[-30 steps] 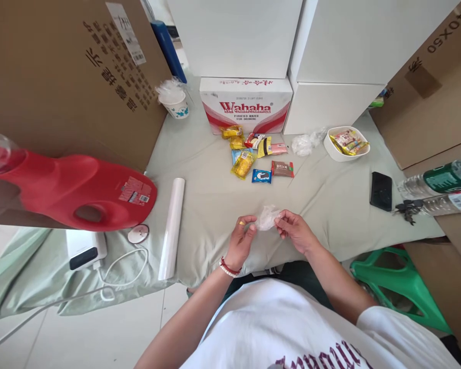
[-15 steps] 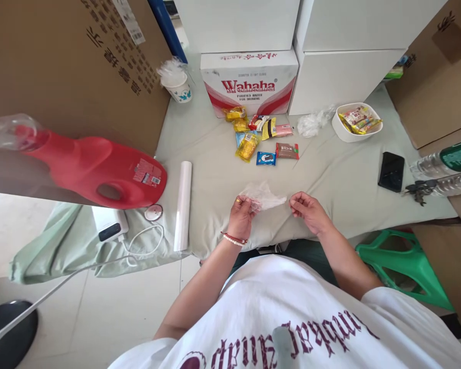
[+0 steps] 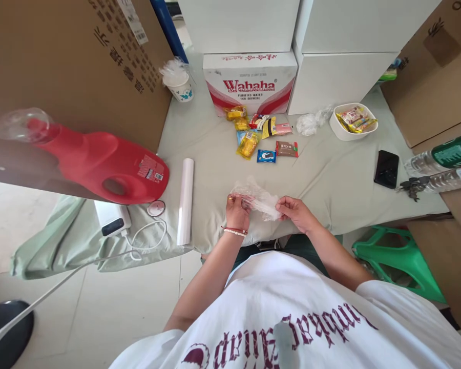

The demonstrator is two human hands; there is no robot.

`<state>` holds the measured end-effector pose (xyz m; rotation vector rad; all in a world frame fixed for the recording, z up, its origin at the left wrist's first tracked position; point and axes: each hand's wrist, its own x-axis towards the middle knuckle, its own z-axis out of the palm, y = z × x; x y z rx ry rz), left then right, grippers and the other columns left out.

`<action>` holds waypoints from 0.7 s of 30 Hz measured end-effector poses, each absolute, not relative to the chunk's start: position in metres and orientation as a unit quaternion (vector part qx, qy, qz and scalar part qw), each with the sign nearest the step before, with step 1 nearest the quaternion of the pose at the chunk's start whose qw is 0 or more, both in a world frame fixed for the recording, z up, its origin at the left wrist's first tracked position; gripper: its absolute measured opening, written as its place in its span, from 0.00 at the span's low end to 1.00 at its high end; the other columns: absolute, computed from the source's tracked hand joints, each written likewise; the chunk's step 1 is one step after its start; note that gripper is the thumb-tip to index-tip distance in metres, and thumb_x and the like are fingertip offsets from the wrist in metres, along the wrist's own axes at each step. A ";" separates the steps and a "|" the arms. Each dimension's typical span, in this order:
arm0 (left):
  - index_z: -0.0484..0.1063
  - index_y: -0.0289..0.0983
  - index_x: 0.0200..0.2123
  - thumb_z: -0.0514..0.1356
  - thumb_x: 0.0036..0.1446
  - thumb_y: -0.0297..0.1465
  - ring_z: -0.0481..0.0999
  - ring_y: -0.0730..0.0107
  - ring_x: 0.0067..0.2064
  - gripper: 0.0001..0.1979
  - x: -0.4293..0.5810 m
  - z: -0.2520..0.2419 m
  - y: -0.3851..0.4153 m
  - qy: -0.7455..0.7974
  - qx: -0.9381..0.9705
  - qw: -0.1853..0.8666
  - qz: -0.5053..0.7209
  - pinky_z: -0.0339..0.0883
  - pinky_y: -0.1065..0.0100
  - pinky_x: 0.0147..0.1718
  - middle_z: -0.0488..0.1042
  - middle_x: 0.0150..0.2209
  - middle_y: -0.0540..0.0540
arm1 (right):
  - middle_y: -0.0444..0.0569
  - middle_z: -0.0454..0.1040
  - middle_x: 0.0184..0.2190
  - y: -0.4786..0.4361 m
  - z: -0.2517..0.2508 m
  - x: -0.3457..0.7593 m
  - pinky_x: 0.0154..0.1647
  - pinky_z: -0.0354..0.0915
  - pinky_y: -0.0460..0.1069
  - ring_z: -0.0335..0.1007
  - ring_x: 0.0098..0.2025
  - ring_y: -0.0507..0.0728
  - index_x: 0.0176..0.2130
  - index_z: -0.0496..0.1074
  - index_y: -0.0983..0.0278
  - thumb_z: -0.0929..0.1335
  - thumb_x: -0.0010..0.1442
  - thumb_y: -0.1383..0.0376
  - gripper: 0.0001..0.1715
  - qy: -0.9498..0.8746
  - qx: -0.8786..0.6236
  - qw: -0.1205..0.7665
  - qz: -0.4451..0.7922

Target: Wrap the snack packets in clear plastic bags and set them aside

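Between my hands, above the near part of the cloth-covered table (image 3: 215, 187), hangs a crumpled clear plastic cover (image 3: 264, 203), thin and film-like. My left hand (image 3: 237, 210) pinches its left side, the fingers closed on it. At its right end, my right hand (image 3: 293, 211) grips the edge between thumb and fingers. Beyond the hands lie several wrapped snacks: a blue packet (image 3: 266, 156), a brown packet (image 3: 287, 148) and yellow packets (image 3: 248, 144) among them. Close to the white bowl sits a bunch of crumpled clear plastic (image 3: 309, 123).
To the left stand a red bottle (image 3: 111, 164) topped with clear plastic, a white roll (image 3: 185, 202) and a power bank (image 3: 113, 219) with cable. A Wahaha box (image 3: 249, 84) and paper cup (image 3: 180, 88) are behind. At right: snack bowl (image 3: 341, 129), phone (image 3: 386, 169), bottles (image 3: 451, 154).
My right hand has come left and taken hold of the plastic cover's right end. The cover now stretches between both hands, a little further left.
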<state>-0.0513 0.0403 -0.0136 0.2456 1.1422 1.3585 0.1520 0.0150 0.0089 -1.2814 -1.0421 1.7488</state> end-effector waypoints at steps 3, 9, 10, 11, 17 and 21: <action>0.59 0.43 0.34 0.64 0.62 0.33 0.84 0.66 0.37 0.13 -0.052 -0.018 0.047 0.486 0.074 0.639 0.591 0.75 0.66 0.36 0.76 0.29 0.52 | 0.48 0.77 0.39 0.010 0.017 0.158 0.49 0.71 0.53 0.73 0.43 0.57 0.33 0.78 0.61 0.77 0.57 0.46 0.21 -0.453 -0.442 0.359 0.686; 0.61 0.42 0.34 0.64 0.62 0.31 0.84 0.67 0.37 0.11 -0.046 -0.015 0.053 0.440 0.097 0.686 0.571 0.77 0.64 0.42 0.78 0.32 0.52 | 0.46 0.69 0.65 0.027 0.021 0.156 0.62 0.67 0.55 0.68 0.62 0.60 0.58 0.74 0.49 0.81 0.49 0.57 0.38 -0.381 -0.430 0.438 0.691; 0.61 0.42 0.34 0.65 0.61 0.33 0.83 0.68 0.36 0.13 -0.045 -0.015 0.053 0.436 0.106 0.694 0.563 0.77 0.65 0.39 0.78 0.32 0.53 | 0.47 0.68 0.66 0.032 0.019 0.152 0.61 0.67 0.56 0.69 0.62 0.60 0.60 0.72 0.48 0.82 0.47 0.57 0.43 -0.374 -0.415 0.426 0.712; 0.61 0.42 0.34 0.67 0.59 0.34 0.83 0.69 0.34 0.14 -0.045 -0.015 0.054 0.434 0.117 0.700 0.556 0.76 0.67 0.37 0.78 0.31 0.53 | 0.48 0.69 0.66 0.036 0.018 0.148 0.60 0.69 0.57 0.70 0.61 0.61 0.61 0.71 0.49 0.82 0.47 0.55 0.45 -0.364 -0.397 0.411 0.736; 0.60 0.43 0.36 0.70 0.56 0.42 0.79 0.70 0.31 0.20 -0.053 -0.016 0.062 0.449 0.168 0.686 0.547 0.69 0.70 0.29 0.74 0.29 0.54 | 0.53 0.81 0.51 0.044 0.013 0.133 0.49 0.75 0.59 0.77 0.54 0.65 0.53 0.76 0.58 0.68 0.60 0.36 0.36 -0.311 -0.384 0.362 0.790; 0.62 0.43 0.36 0.66 0.60 0.44 0.76 0.70 0.30 0.17 -0.048 -0.015 0.065 0.478 0.225 0.629 0.571 0.68 0.69 0.31 0.73 0.30 0.54 | 0.51 0.81 0.52 0.036 0.010 0.128 0.46 0.74 0.54 0.77 0.52 0.62 0.51 0.77 0.58 0.77 0.52 0.51 0.29 -0.260 -0.394 0.377 0.797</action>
